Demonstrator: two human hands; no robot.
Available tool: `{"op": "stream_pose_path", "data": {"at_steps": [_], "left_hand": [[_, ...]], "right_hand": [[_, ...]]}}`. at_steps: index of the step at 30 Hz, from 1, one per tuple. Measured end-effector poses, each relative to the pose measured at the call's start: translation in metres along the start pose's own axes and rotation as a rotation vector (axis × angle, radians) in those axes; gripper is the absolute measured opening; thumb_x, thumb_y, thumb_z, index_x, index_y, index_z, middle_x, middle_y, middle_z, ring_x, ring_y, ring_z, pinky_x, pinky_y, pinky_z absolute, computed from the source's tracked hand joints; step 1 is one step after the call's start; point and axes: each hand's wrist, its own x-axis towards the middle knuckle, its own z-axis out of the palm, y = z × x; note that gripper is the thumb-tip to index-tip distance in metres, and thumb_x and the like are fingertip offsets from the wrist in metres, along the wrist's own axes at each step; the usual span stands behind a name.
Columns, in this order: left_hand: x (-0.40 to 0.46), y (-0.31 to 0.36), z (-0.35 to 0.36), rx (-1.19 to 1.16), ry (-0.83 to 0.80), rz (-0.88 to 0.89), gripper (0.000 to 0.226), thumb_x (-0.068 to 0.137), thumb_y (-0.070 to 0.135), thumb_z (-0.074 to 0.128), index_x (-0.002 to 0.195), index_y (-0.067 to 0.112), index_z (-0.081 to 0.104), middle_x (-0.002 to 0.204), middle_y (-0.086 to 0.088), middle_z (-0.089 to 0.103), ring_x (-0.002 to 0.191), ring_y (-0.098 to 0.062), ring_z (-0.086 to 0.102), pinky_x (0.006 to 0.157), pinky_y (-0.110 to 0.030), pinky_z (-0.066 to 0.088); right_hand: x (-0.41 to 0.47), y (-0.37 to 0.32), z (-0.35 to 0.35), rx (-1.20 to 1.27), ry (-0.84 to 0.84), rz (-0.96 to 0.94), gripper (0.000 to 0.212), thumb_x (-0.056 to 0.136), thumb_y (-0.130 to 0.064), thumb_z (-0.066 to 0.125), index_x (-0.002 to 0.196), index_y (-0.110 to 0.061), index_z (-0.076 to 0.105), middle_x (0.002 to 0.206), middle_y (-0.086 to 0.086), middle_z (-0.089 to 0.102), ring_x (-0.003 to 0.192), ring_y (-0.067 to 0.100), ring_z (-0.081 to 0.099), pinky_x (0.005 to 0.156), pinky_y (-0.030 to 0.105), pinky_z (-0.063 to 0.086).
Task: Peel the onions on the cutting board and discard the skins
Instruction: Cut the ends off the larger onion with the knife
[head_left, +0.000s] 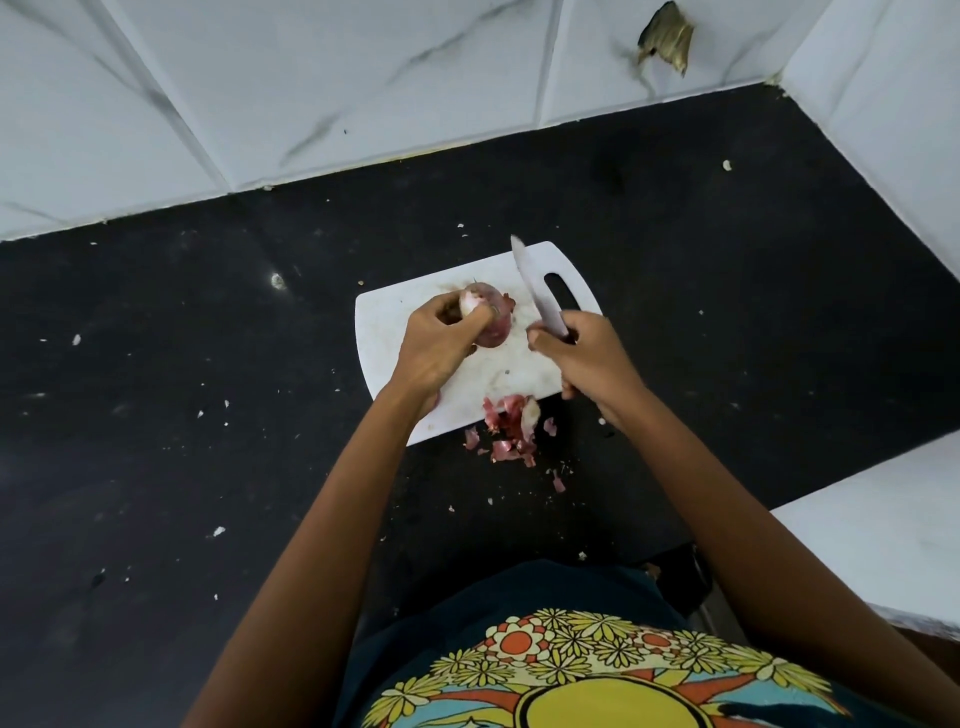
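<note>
Over board (395, 322): left hand (441, 348) fingers grasp onion (493, 312); right hand (587, 358) clenched on knife (535, 291). Advise catching loose skin by blade, peeling toward scraps (511, 426), tip away from thumb.

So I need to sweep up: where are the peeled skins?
The skins lie piled at the cutting board's near edge, spilling onto the black counter between the forearms.

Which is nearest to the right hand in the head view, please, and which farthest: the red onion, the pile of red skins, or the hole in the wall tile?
1. Red onion, just left of the right hand.
2. Pile of red skins, below it at the board's near edge.
3. Hole in the wall tile, far above.
</note>
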Motion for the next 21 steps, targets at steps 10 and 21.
{"op": "stream_pose_path", "data": {"at_steps": [10,21], "left_hand": [[0.009,-0.007,-0.006,0.205,-0.146,0.079,0.059,0.077,0.007,0.074,0.131,0.011,0.050,0.117,-0.003,0.060,0.109,-0.017,0.059,0.094,-0.028,0.050],[0.020,-0.028,0.002,0.400,-0.101,0.108,0.079,0.068,0.015,0.085,0.138,0.009,0.047,0.133,-0.008,0.053,0.118,-0.023,0.053,0.102,-0.038,0.047]], "right_hand": [[0.011,-0.006,0.022,0.174,0.013,-0.058,0.021,0.096,-0.014,0.053,0.110,-0.003,0.064,0.076,0.017,0.055,0.038,0.011,0.042,0.036,0.022,0.040],[0.016,0.011,0.033,0.142,0.080,-0.002,0.009,0.094,-0.012,0.055,0.095,-0.011,0.064,0.071,0.001,0.059,0.043,0.007,0.046,0.044,0.026,0.042]]}}
